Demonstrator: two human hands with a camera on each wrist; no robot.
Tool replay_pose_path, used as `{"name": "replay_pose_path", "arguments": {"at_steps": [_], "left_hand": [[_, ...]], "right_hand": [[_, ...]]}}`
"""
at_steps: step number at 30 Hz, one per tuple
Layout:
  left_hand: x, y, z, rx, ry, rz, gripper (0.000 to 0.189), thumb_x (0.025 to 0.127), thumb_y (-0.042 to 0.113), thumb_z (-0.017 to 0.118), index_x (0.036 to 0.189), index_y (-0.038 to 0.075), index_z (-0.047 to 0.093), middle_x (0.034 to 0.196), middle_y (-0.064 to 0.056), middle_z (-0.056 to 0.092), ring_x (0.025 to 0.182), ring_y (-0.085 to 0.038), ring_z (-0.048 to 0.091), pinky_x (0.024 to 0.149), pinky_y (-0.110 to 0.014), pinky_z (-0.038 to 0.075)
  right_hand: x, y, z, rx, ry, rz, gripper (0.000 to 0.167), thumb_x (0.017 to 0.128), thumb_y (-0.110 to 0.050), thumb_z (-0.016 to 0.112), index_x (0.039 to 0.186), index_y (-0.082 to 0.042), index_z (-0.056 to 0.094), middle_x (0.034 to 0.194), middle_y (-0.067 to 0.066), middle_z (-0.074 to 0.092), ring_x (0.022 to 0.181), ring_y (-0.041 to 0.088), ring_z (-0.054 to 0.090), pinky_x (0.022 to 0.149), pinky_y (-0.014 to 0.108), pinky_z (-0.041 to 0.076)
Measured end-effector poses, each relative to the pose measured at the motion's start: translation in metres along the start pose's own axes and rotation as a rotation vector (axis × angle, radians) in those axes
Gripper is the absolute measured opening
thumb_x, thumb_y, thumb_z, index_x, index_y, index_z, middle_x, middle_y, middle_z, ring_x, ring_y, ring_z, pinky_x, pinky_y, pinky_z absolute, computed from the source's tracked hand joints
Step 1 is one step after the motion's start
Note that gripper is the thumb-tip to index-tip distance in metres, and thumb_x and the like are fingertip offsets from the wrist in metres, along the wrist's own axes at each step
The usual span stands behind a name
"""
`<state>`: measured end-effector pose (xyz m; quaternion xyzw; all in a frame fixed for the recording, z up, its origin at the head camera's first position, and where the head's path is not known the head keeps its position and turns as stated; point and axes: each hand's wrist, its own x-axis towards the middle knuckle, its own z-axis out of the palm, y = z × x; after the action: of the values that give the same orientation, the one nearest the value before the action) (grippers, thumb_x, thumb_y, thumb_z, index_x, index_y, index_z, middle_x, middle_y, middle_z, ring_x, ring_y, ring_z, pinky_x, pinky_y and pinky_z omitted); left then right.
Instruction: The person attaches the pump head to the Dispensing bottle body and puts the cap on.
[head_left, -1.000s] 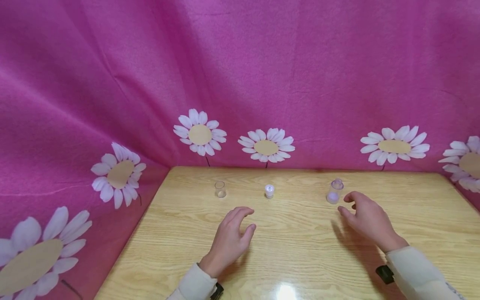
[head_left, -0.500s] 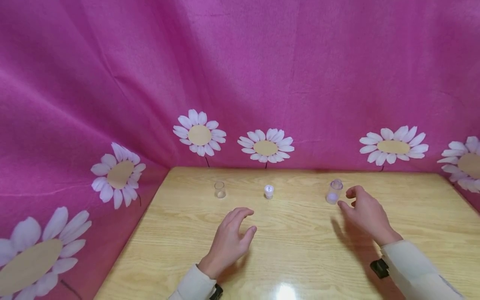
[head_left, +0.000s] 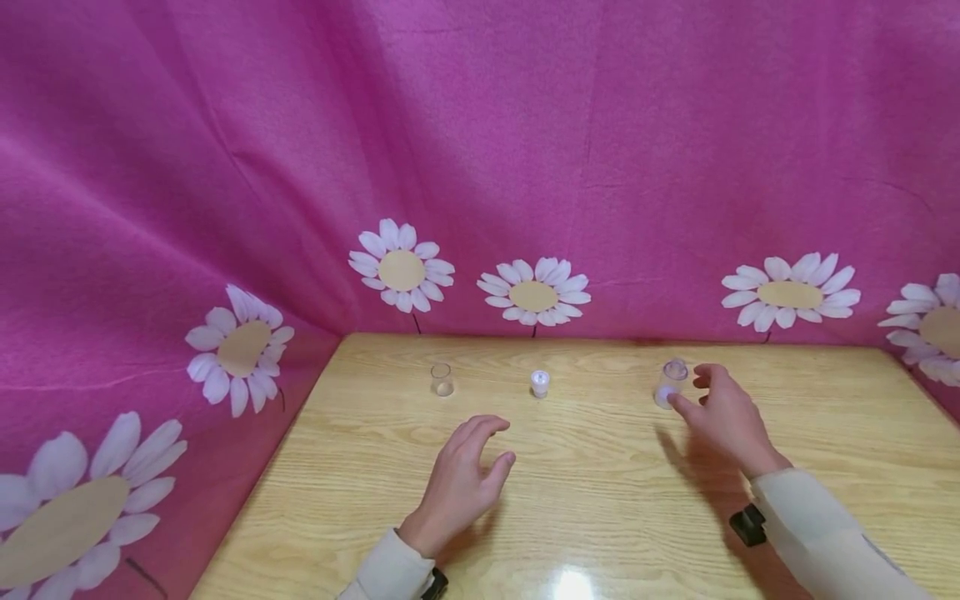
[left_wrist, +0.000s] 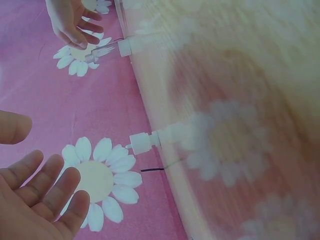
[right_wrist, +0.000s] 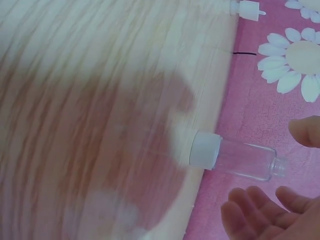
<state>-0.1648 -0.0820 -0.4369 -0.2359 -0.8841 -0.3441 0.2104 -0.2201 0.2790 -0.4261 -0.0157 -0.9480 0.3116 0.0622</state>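
Note:
A small clear bottle point(head_left: 674, 377) stands upright at the right of the table, a narrow neck on top and a white band at its base point(right_wrist: 204, 150). Around its right side curves my right hand point(head_left: 731, 421), the thumb overlapping the bottle in the head view. In the right wrist view a gap shows between fingers point(right_wrist: 250, 200) and bottle. My left hand point(head_left: 457, 483) hovers over the table, fingers loosely bent and holding nothing. Beyond it stands a small white nozzle piece point(head_left: 540, 384), its tip upward in the wrist views. A clear cup-like cap point(head_left: 442, 381) stands farther left.
The wooden table point(head_left: 570, 467) ends at a pink cloth backdrop point(head_left: 480, 150) printed with white daisies. Cloth also hangs along the left side. A bright reflection point(head_left: 572, 583) lies on the near part of the tabletop.
My right hand has moved slightly left and forward to the bottle, and its thumb now overlaps the bottle's lower part. The left hand and the small items have stayed in place.

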Motion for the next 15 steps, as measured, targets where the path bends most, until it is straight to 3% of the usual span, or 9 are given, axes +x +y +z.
{"name": "replay_pose_path", "arguments": {"at_steps": [15], "left_hand": [[0.0, 0.003, -0.001, -0.005, -0.022, -0.022, 0.035, 0.086, 0.017, 0.074, 0.12, 0.013, 0.065, 0.12, -0.001, 0.068, 0.114, -0.017, 0.063, 0.095, -0.037, 0.053]], "right_hand": [[0.014, 0.0, 0.006, 0.079, -0.036, 0.019, 0.075, 0.096, -0.038, 0.061, 0.143, 0.014, 0.032, 0.134, 0.037, 0.048, 0.111, 0.049, 0.056, 0.088, 0.055, 0.05]]}}
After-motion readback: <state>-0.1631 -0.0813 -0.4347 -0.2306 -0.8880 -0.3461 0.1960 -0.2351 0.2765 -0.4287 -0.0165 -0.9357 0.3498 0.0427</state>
